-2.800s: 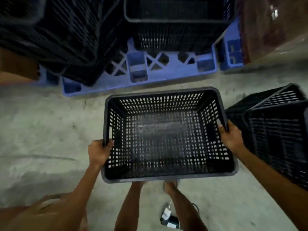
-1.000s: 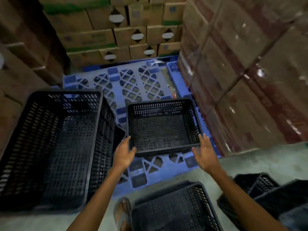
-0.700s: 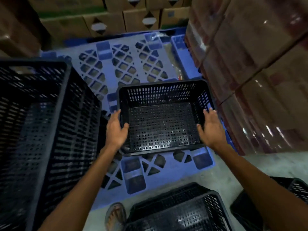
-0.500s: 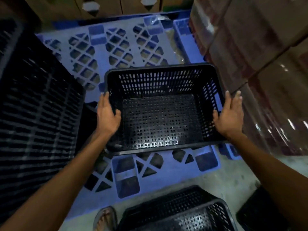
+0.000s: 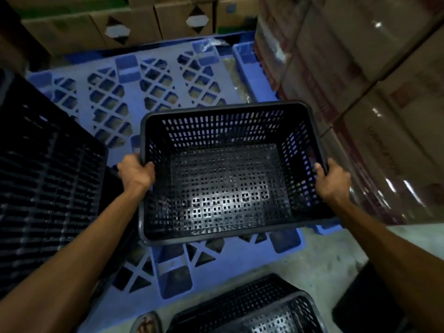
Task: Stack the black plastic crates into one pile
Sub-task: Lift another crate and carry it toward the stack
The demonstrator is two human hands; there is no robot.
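A black perforated plastic crate [image 5: 223, 188] sits open side up at the front right of a blue pallet [image 5: 153, 92]. My left hand [image 5: 135, 174] is closed on its left rim and my right hand [image 5: 332, 180] is closed on its right rim. A tall pile of black crates [image 5: 45, 188] stands on the left of the pallet. Another black crate [image 5: 254, 308] lies on the floor near my feet, at the bottom of the view. A dark crate [image 5: 360, 306] shows partly at the bottom right.
Wrapped cardboard boxes [image 5: 360, 80] form a wall close on the right of the crate. More cardboard boxes [image 5: 134, 22] are stacked behind the pallet. The grey concrete floor [image 5: 319, 260] lies in front of the pallet. A sandalled foot [image 5: 146, 323] is at the bottom edge.
Both hands went from open beside the crate on the pallet to closed on its side rims. The crate now looks nearer and larger in the view.
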